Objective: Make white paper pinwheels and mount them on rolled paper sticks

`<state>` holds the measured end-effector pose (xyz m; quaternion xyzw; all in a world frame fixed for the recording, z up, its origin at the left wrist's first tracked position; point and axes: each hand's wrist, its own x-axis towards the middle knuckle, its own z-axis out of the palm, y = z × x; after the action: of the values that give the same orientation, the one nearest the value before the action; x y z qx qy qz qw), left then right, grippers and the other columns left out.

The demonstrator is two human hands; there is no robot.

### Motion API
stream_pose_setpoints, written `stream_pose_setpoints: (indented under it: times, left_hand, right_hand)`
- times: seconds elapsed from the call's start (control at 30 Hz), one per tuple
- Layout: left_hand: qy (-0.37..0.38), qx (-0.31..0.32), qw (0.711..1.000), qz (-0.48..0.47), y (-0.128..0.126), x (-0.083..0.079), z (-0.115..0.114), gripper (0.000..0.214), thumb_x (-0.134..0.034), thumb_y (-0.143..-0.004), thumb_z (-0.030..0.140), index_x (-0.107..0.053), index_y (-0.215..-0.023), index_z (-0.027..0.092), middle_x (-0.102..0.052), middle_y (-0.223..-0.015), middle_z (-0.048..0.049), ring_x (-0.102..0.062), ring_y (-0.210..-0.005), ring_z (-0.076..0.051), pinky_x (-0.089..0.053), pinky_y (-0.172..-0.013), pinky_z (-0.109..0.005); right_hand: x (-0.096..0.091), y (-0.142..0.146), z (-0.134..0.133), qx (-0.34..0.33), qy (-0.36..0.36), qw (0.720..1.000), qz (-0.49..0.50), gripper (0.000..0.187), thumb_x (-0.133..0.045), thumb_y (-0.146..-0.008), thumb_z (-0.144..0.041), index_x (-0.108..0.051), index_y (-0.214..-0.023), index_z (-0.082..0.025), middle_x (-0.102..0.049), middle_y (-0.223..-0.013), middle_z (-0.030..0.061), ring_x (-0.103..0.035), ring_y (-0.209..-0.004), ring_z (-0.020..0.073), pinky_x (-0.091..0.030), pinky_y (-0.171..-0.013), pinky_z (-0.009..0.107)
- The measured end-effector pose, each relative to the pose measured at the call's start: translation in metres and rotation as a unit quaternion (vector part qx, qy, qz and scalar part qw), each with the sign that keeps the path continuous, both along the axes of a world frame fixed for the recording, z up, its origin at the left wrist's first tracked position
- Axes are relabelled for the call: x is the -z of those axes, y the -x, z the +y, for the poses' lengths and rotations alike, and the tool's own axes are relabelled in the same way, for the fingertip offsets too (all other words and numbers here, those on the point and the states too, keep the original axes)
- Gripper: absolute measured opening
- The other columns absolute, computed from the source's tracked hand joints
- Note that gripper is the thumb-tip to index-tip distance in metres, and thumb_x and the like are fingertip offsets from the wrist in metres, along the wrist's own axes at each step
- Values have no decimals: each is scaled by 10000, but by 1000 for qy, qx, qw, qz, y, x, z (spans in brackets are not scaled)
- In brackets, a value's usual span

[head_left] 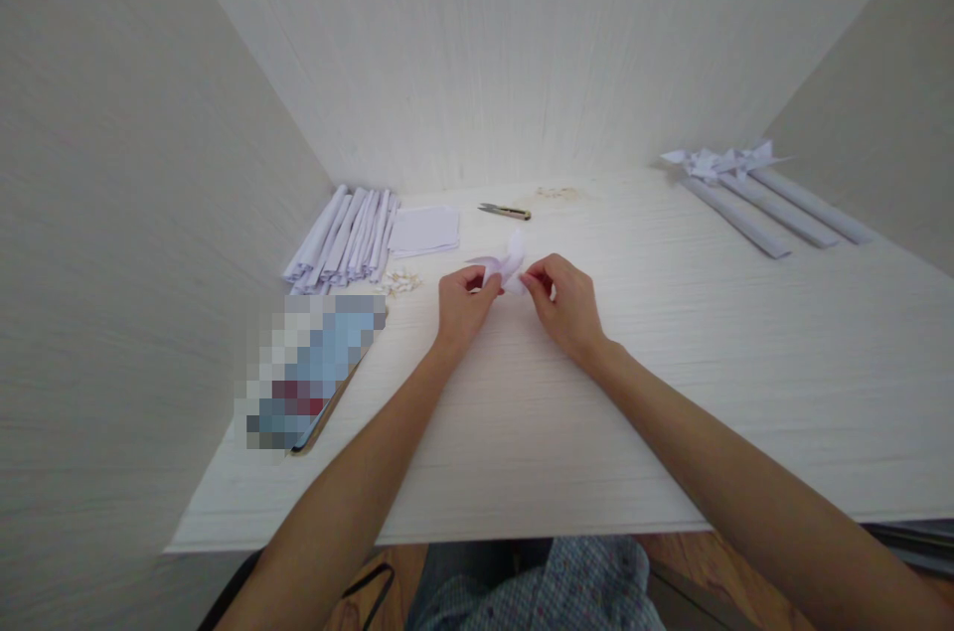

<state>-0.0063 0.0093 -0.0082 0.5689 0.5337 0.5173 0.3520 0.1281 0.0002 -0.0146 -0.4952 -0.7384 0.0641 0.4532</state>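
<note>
1. Strips (343,238) lie far left on the table (671,393), with sheets (424,231) just to their right.
2. Snips (505,211) lie right of the sheets, behind the paper (508,265) at centre.
3. Rods (775,204) lie far right.

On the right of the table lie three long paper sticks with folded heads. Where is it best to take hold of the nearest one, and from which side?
Probably at the plain stem, near its middle, coming from above with the right hand. It lies flat with its near side free, and the folded head at the far end looks easy to crush.
</note>
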Motion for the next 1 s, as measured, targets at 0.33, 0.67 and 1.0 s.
stream_pose_setpoints:
  times: [0.33,0.67,1.0]
  left_hand:
    - [-10,15,1000,3,0,1,-1,122,-540,-643,225,-588,-555,156,-585,-534,14,-577,-538,-117,-460,-546,-222]
    - [-11,23,1000,1,0,5,1,133,-539,-638,241,-557,-536,158,-534,-512,31,-571,-539,-115,-474,-556,-231]
    - [2,28,999,-15,-1,1,-1,88,-503,-613,171,-563,-550,162,-558,-524,35,-570,-538,-108,-448,-533,-207]
  right_hand:
    - [0,0,0,8,-3,1000,-10,157,-452,-813,-250,-515,-687,-180,-575,-670,31,-499,-593,134,-354,-569,268]
    - [0,0,1,11,0,1000,-22,173,-450,-813,-248,-513,-666,-182,-561,-644,24,-474,-566,131,-335,-552,265]
    - [0,-1,1,13,-5,999,-37,166,-455,-811,-223,-516,-662,-179,-566,-658,28,-457,-558,128,-327,-549,262]
